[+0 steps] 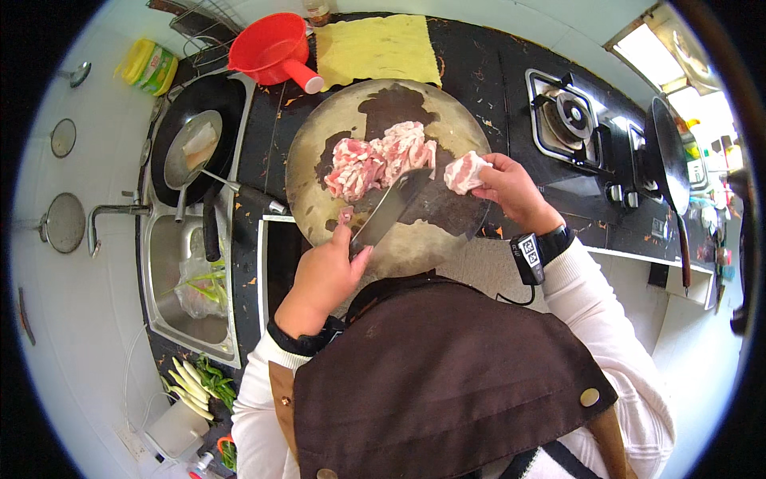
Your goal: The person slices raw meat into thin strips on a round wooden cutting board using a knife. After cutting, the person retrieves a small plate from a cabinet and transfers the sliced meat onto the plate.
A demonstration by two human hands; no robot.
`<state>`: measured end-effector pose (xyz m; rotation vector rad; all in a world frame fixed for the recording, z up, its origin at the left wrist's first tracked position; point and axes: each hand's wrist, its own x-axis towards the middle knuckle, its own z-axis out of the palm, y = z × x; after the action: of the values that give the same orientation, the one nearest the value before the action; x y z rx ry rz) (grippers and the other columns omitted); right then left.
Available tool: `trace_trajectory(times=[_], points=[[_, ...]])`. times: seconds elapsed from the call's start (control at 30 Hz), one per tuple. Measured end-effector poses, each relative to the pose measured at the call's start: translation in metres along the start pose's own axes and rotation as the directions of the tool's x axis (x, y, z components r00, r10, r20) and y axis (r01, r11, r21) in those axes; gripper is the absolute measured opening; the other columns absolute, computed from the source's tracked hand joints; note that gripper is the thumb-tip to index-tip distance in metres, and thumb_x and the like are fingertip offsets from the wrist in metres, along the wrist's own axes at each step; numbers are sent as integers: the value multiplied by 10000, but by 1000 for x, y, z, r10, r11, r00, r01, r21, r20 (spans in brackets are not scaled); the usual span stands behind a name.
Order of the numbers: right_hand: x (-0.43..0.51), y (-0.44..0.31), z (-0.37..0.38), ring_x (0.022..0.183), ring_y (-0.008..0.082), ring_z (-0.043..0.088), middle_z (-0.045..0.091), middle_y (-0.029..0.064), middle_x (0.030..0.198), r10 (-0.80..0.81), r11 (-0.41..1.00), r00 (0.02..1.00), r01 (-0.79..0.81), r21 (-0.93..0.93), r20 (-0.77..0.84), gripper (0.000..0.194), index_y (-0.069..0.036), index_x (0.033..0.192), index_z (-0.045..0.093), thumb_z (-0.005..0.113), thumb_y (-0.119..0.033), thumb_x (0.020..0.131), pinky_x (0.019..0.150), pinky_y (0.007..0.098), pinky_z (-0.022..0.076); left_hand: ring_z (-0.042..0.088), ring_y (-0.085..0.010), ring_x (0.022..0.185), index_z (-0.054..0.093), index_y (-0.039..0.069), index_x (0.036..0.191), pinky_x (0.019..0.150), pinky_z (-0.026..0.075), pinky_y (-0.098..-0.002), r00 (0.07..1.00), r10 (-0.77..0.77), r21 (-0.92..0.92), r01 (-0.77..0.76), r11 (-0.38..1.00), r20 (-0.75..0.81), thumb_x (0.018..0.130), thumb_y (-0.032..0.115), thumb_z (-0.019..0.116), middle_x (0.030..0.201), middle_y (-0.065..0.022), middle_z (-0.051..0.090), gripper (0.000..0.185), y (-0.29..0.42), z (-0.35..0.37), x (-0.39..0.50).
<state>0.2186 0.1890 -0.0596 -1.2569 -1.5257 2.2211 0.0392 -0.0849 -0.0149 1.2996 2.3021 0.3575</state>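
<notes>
On a large round cutting board (419, 245) lies a pile of raw sliced pork (383, 157), pink with white fat. My left hand (323, 272) grips a kitchen knife (392, 206), whose broad blade slants up and right across the board, its tip by the pile. The knife's handle is hidden in that hand. A small scrap of meat (345, 214) shows at the left index finger. On the right side of the board, my right hand (514, 190) pinches a separate piece of pork (465, 172) between thumb and fingers.
A red plastic ladle (272, 51) and a yellow cloth (377, 51) lie behind the board. Left are a black wok (230, 108) holding a strainer (179, 149), and a steel sink (164, 287). A gas burner (568, 117) and a frying pan (667, 155) stand right.
</notes>
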Motion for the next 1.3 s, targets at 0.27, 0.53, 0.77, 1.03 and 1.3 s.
trace_trajectory(times=[0.27, 0.53, 0.77, 1.03, 1.3], points=[[-12, 37, 11, 807, 157, 657, 623, 94, 942, -114, 984, 965, 143, 110, -237, 285, 36, 1101, 536, 662, -132, 908, 707, 266, 578, 637, -409, 842, 467, 20, 1133, 706, 503, -504, 972, 236, 0, -236, 972, 8, 938, 251, 560, 963, -223, 649, 317, 38, -9, 21], [-15, 38, 20, 749, 162, 656, 619, 89, 913, -72, 950, 970, 137, 282, -231, 217, 12, 1051, 546, 642, -120, 907, 707, 274, 577, 634, -455, 801, 473, 19, 1203, 684, 504, -524, 961, 274, 43, -275, 960, 25, 940, 275, 579, 916, -261, 648, 382, 50, -6, 28], [-15, 42, 16, 737, 119, 644, 638, 45, 869, -55, 973, 974, 101, 206, -220, 164, -48, 1033, 568, 633, -147, 920, 678, 238, 538, 657, -402, 754, 478, -4, 1180, 675, 517, -496, 943, 332, 147, -333, 931, 34, 945, 261, 562, 835, -206, 670, 364, 57, -9, 29], [-14, 52, 13, 660, 111, 625, 676, 87, 732, -461, 835, 835, 294, -466, -300, 193, 8, 915, 635, 698, -117, 783, 627, 271, 508, 637, -446, 712, 465, -9, 990, 636, 500, -525, 943, 293, 160, -317, 935, 159, 951, 259, 564, 795, -242, 649, 288, 82, -13, 39], [-18, 66, 4, 650, 121, 637, 676, 102, 717, -477, 835, 824, 317, -450, -304, 152, -11, 862, 648, 706, -110, 762, 614, 287, 513, 679, -359, 671, 455, -9, 947, 566, 541, -437, 903, 370, 314, -423, 850, 217, 967, 245, 521, 760, -205, 660, 264, 106, 12, 68]])
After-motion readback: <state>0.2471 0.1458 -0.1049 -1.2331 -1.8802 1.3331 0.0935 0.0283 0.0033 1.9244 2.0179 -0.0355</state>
